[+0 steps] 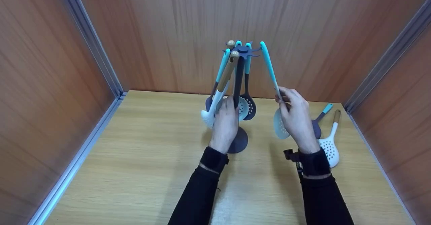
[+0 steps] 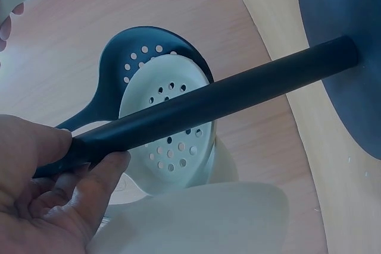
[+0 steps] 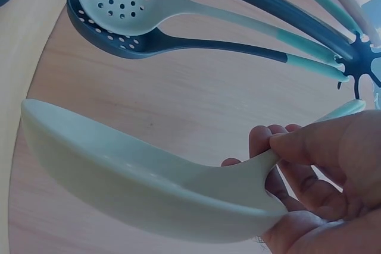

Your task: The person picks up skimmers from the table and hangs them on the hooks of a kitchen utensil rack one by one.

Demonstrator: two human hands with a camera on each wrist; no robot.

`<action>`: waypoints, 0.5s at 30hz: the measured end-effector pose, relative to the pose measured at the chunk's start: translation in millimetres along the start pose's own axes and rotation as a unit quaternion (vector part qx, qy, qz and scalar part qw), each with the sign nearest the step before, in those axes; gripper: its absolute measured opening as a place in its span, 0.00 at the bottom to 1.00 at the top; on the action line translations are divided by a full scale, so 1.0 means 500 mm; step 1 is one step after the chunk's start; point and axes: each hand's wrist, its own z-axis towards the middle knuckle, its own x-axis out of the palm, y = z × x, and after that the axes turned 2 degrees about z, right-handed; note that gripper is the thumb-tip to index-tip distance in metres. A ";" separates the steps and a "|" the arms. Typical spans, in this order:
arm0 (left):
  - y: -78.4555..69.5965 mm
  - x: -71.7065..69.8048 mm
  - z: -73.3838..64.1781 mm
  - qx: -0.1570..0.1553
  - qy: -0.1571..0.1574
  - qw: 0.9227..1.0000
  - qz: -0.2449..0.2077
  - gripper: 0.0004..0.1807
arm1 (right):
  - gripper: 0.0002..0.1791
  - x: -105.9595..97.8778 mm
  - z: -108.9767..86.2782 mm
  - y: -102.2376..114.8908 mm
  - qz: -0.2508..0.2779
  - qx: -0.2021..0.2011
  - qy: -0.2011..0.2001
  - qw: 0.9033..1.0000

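My left hand [image 1: 226, 120] grips the pole [image 2: 208, 106] of a dark utensil stand [image 1: 238, 142]. In my right hand [image 1: 296, 112] is a pale slotted spoon [image 3: 143, 176] with a teal handle, pinched at its neck. The handle's top lies close to a hook on the stand's right side; whether they touch I cannot tell. Several utensils hang around the pole: a dark skimmer [image 1: 248, 107], a pale skimmer [image 2: 169, 123] and, at the left, a white utensil [image 1: 219, 98] with a wooden handle. My left hand partly hides the hanging heads.
On the table's right side lie a white slotted turner [image 1: 330, 149] with a wooden handle and a dark utensil [image 1: 317, 125] with a teal handle, partly behind my right hand. Wooden panels [image 1: 215, 26] border the table [image 1: 134, 157] at the back and both sides.
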 end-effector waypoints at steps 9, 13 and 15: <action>-0.001 -0.003 -0.001 -0.005 0.003 1.000 0.001 0.20 | 0.22 0.003 0.000 -0.001 -0.010 0.004 0.004 1.000; -0.002 -0.003 0.000 -0.011 0.008 1.000 0.001 0.20 | 0.22 0.006 0.000 0.001 -0.012 0.008 0.007 1.000; -0.002 -0.003 0.000 -0.012 0.009 1.000 0.002 0.20 | 0.22 0.007 0.001 0.000 -0.011 0.008 0.008 1.000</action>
